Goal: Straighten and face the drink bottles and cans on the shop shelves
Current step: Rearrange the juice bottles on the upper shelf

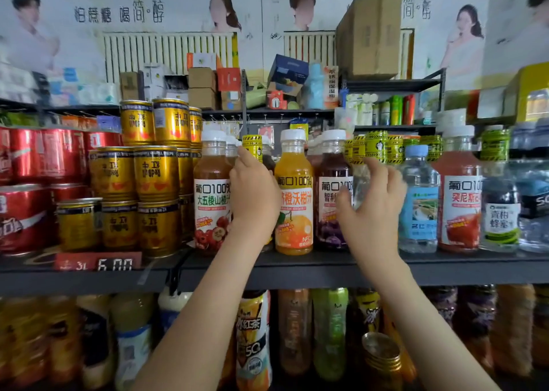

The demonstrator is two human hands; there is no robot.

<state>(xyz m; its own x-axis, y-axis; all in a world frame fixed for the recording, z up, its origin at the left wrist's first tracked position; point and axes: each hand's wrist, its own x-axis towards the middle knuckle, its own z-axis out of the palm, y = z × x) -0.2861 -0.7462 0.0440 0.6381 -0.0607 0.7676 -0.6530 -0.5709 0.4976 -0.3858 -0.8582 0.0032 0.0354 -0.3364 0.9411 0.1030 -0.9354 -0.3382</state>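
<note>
On the middle shelf [326,264] stands a row of juice bottles: a hawthorn one [211,200], an orange one [294,200] and a purple grape one [329,212]. My left hand [254,194] reaches between the hawthorn and orange bottles. Its fingers curl round a dark bottle with a yellow-and-black cap [252,146], whose body it mostly hides. My right hand [371,209] is spread wide, thumb in front of the grape bottle. Its fingers are up against a clear bottle [361,182] beside a blue-labelled water bottle [419,206].
Gold cans [154,176] are stacked three high at the left, with red cola cans [35,182] beyond them. A red juice bottle [460,206] and a honey drink [500,206] stand to the right. More bottles [297,331] fill the lower shelf; boxes [370,37] sit above.
</note>
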